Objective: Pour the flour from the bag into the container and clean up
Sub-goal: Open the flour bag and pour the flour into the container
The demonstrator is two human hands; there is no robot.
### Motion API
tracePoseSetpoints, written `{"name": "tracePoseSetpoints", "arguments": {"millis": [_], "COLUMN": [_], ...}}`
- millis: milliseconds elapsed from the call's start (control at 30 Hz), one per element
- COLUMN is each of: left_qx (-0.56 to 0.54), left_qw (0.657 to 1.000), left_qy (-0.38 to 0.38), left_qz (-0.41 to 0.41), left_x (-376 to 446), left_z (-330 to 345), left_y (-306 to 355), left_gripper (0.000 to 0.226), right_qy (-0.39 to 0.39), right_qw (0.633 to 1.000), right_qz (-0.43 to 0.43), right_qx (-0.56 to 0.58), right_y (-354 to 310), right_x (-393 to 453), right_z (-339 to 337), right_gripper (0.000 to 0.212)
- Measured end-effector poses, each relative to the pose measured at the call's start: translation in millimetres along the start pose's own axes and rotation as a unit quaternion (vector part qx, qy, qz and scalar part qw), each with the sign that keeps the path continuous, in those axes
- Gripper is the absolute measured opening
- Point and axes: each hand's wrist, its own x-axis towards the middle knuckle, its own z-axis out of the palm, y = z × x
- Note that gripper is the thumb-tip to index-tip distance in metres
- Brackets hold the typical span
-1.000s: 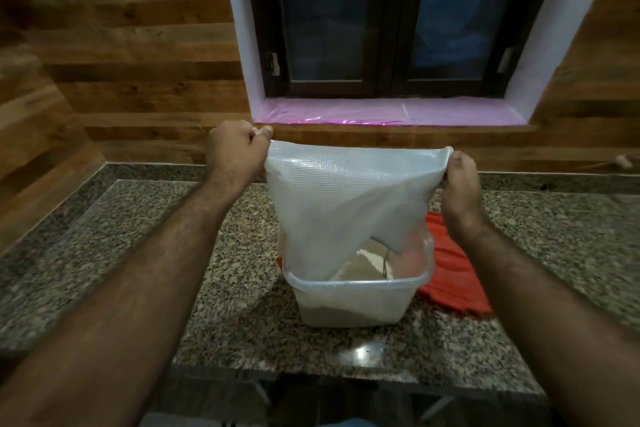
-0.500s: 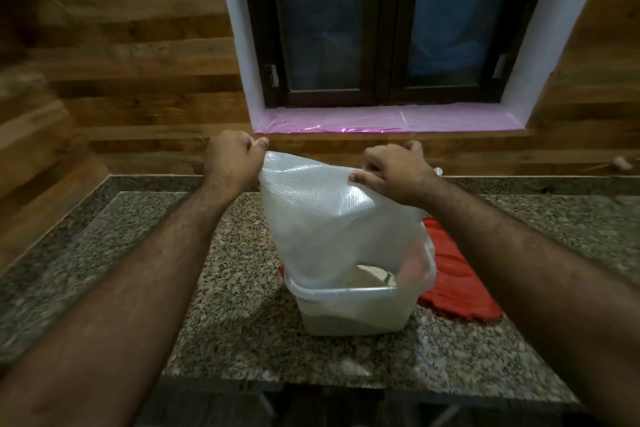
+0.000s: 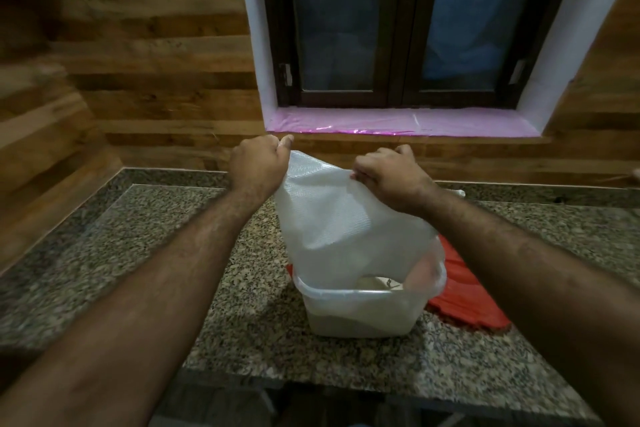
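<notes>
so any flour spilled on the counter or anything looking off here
No spill shows on the granite counter. The bag, held upturned by both hands, drains inside the container. Nothing stands out.

Two bare, sleeveless forearms (image 3: pixel 194 270), no jewellery.

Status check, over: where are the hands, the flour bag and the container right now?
Left hand and right hand both gripping bag top. Bag upended, mouth in container. Red cloth beside container, not in the way.

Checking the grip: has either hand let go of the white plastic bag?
No, the left hand and right hand both pinch the white plastic bag.
</notes>
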Motion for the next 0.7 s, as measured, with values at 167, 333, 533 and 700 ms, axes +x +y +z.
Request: {"name": "tracePoseSetpoints", "arguments": {"millis": [167,333,533,700], "left_qx": [0.045,0.102,-0.052,-0.371], "left_qw": [0.997,0.993,0.997,0.908], "left_qy": [-0.057,-0.026,0.048,-0.193], "left_qz": [-0.029,-0.050,-0.039,-0.015], "left_x": [8.6,11.5,-6.1,-15.8], "left_z": [-0.9,-5.3,-9.0,-7.6], "left_y": [1.7,1.4,1.5,-10.6], "left_gripper": [0.061,0.065,0.065,0.063], "right_qy": [0.062,0.080,0.081,0.168], "right_qw": [0.997,0.992,0.994,0.976], "right_qz": [-0.042,-0.087,-0.068,-0.125], "right_qx": [-0.033,-0.048,-0.038,-0.058], "right_y": [2.0,6.3,13.9,24.2], "right_x": [5.8,12.6,9.9,3.3], "right_z": [-10.9,-12.7,-14.3,-5.7], "right_gripper": [0.027,0.033,0.033,0.031]}}
